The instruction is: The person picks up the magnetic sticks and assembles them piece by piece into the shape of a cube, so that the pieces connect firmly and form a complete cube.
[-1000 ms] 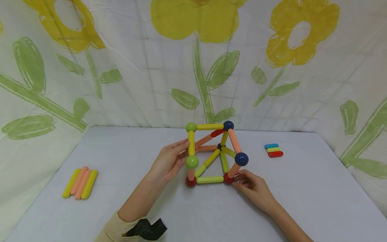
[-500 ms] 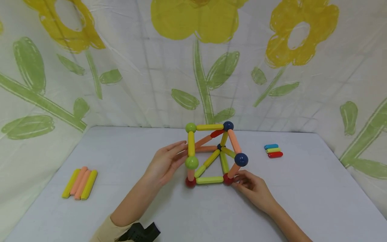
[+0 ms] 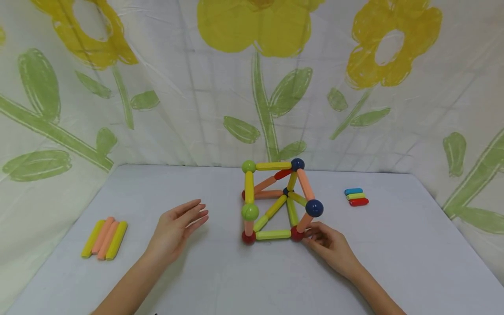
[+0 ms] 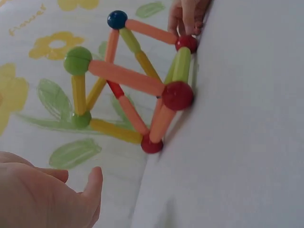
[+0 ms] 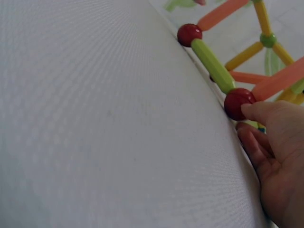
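Note:
A cube-like frame of coloured magnetic rods and balls (image 3: 273,235) stands on the white table, with yellow, salmon and lime rods. Green balls (image 3: 250,211) mark its upper left corners and dark blue balls (image 3: 314,208) its upper right ones. Low at the front right, my right hand (image 3: 332,249) pinches a red ball (image 5: 239,104); the thumb lies on it in the right wrist view. My left hand (image 3: 173,229) is apart from the frame, to its left, with relaxed fingers and nothing in them. Several diagonal rods cross the frame's right and back sides.
Two yellow and two salmon rods (image 3: 104,238) lie side by side at the left of the table. Three short rods, blue, lime and red (image 3: 358,201), lie at the right. Behind the table hangs a white cloth painted with flowers (image 3: 256,26).
My left hand has let go of the frame's left side and drawn back to the left and towards me. The frame and my right hand have stayed in place.

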Demonstrator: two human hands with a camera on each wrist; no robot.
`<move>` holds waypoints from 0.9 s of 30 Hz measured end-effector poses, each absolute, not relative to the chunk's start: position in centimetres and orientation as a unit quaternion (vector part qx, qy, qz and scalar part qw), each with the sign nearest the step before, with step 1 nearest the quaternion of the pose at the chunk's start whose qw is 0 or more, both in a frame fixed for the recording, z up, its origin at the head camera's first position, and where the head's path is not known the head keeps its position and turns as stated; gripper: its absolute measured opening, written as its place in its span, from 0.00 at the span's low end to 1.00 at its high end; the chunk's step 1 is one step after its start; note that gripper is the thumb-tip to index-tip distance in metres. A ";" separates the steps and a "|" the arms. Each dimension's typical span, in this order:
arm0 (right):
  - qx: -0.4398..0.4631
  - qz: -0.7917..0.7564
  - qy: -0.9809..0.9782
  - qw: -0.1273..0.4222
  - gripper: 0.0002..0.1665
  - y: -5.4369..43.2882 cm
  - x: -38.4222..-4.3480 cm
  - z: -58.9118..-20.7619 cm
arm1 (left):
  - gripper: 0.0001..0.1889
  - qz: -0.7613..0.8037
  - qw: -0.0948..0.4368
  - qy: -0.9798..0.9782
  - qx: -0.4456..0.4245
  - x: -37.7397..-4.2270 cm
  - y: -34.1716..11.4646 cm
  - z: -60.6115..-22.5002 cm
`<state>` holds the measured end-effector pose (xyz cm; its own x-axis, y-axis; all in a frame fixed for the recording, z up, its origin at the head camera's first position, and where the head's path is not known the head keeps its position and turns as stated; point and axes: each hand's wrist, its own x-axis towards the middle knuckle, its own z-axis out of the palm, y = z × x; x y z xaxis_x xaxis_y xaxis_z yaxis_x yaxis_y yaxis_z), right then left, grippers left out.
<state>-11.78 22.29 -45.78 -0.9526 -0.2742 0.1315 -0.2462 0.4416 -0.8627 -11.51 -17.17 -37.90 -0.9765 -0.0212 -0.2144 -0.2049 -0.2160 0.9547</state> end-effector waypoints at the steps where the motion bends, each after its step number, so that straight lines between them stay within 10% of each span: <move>1: -0.154 -0.506 0.849 0.014 0.17 22.3 -11.8 -45.8 | 0.28 0.766 0.052 0.634 -0.094 -11.3 -18.0 -38.1; 15: -0.159 -0.506 0.848 0.008 0.17 22.3 -11.7 -46.0 | 0.24 0.446 -0.188 0.842 -0.238 -9.3 -31.5 -40.8; 27: -0.156 -0.511 0.845 0.019 0.16 22.5 -11.8 -45.4 | 0.33 0.353 -0.014 0.893 -0.278 -8.5 -37.4 -41.5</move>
